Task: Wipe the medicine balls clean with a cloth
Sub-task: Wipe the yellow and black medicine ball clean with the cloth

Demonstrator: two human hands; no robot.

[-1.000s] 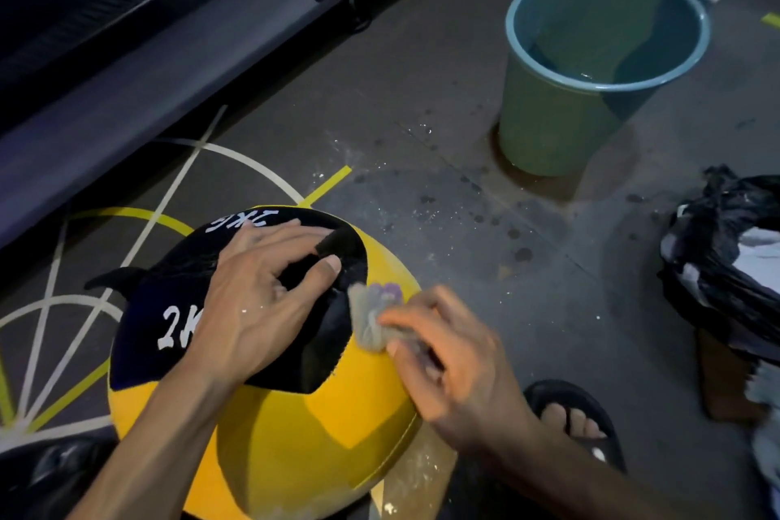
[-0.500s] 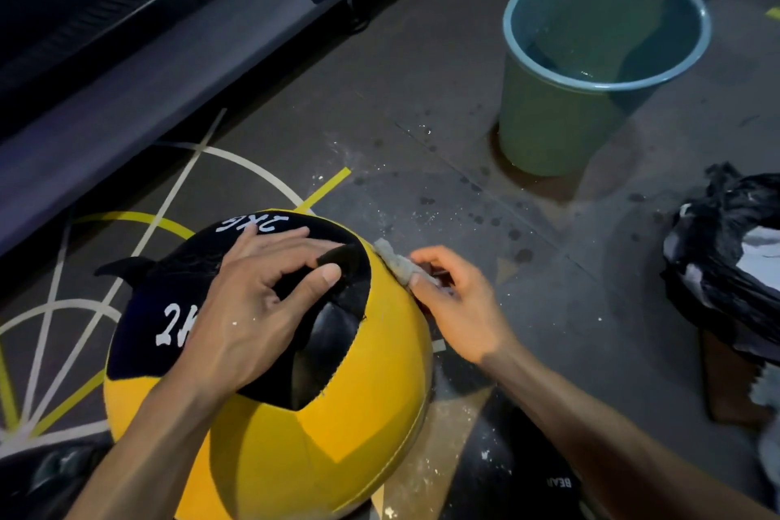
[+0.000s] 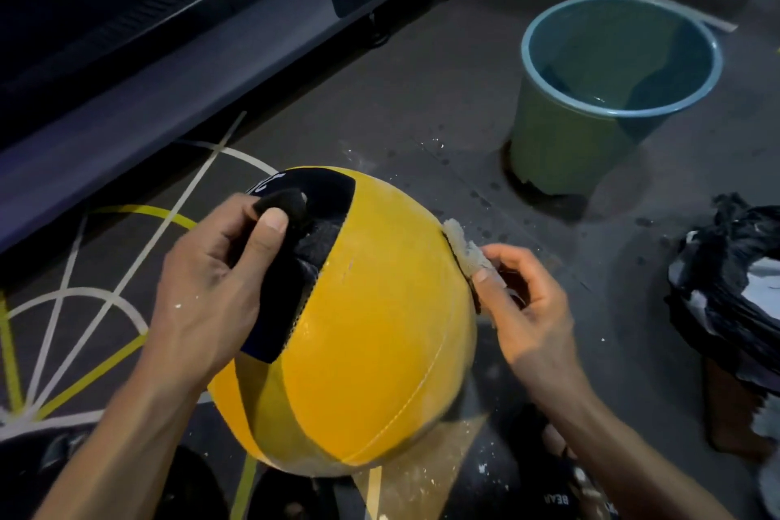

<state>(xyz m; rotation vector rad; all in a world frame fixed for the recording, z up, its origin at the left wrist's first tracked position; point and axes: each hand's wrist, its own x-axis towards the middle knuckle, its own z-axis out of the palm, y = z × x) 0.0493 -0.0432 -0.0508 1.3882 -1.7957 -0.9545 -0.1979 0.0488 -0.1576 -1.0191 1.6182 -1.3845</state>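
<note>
**One head-worn view, looking steeply down**

A single wide-angle camera is sitting on the person's head, facing forward and down at the floor (image 3: 422,106). It is hanging close over the medicine ball (image 3: 371,329), which is filling the centre. A bucket (image 3: 561,148) is lying at two o'clock, perhaps bent by the lens. No second view is sharing this scene.

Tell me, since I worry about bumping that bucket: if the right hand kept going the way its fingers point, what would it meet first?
Probably the medicine ball. The right hand pinches the cloth with fingertips aimed left at the ball's right edge, cloth already against it. The bucket lies farther back, off that line.
</note>
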